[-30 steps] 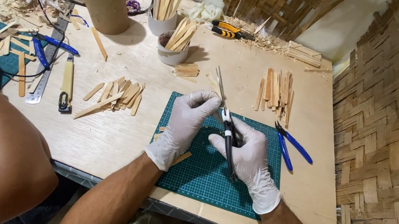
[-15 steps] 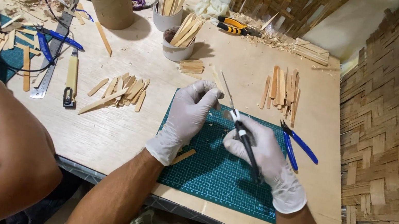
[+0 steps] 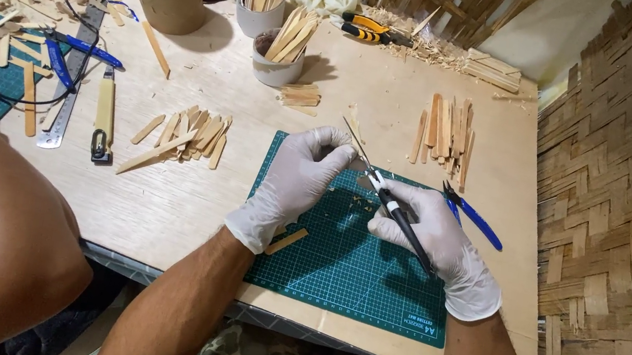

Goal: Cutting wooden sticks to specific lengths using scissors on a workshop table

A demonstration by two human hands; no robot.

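Both hands have drifted slightly. My left hand [image 3: 295, 179] pinches the thin stick [image 3: 356, 140], slanting up-left; right hand [image 3: 438, 248] clamps the craft knife [image 3: 400, 221], blade at its base.

Gloved left hand [image 3: 295, 183] pinching thin wooden stick [image 3: 356, 140], right hand [image 3: 438, 244] gripping craft knife [image 3: 401, 218], both above green cutting mat [image 3: 343, 276]
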